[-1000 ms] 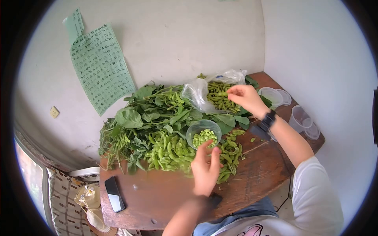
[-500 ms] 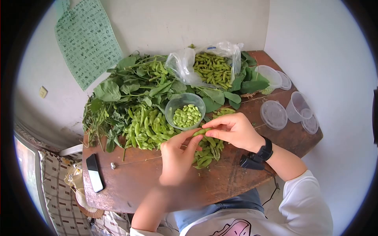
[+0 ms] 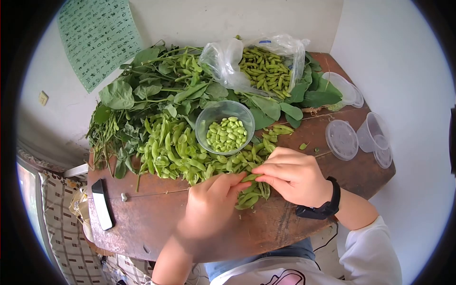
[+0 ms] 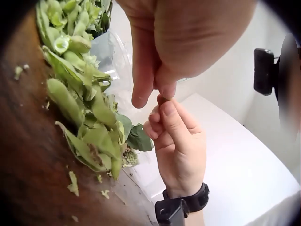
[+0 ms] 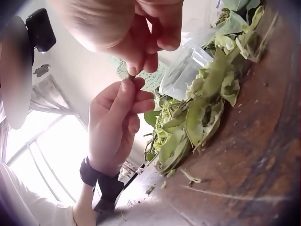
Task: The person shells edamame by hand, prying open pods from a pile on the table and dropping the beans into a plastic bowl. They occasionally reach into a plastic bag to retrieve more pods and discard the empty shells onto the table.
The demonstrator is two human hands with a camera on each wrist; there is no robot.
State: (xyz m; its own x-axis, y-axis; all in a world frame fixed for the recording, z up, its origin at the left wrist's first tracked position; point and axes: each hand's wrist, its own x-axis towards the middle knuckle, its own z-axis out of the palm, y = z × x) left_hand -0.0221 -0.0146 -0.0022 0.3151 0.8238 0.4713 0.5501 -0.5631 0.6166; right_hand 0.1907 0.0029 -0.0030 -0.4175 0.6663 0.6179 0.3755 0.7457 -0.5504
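Between my two hands, in the head view, a green soybean pod [image 3: 250, 177] is pinched at both ends. My left hand [image 3: 211, 202] grips its left end with thumb and forefinger. From the other side my right hand [image 3: 297, 178] pinches the right end the same way. Both wrist views show the fingertips meeting around the pod, most of it covered by them. Just beyond the hands stands a clear plastic bowl [image 3: 202, 118] holding shelled green beans [image 3: 227, 134]. Around it lies a heap of pods [image 3: 173, 149], some split open, reaching under the hands.
Leafy bean stalks [image 3: 118, 95] cover the back of the wooden table [image 3: 137, 218]. Behind the bowl sits a plastic bag [image 3: 223, 59] of fuller pods [image 3: 266, 69]. Clear lids [image 3: 342, 139] and a tub [image 3: 369, 133] stand at right; a phone [image 3: 101, 204] lies at left.
My right hand has come back from the bag of pods to meet the left one. Both hands now hold a pod in front of the bowl. The head view has tilted downward.
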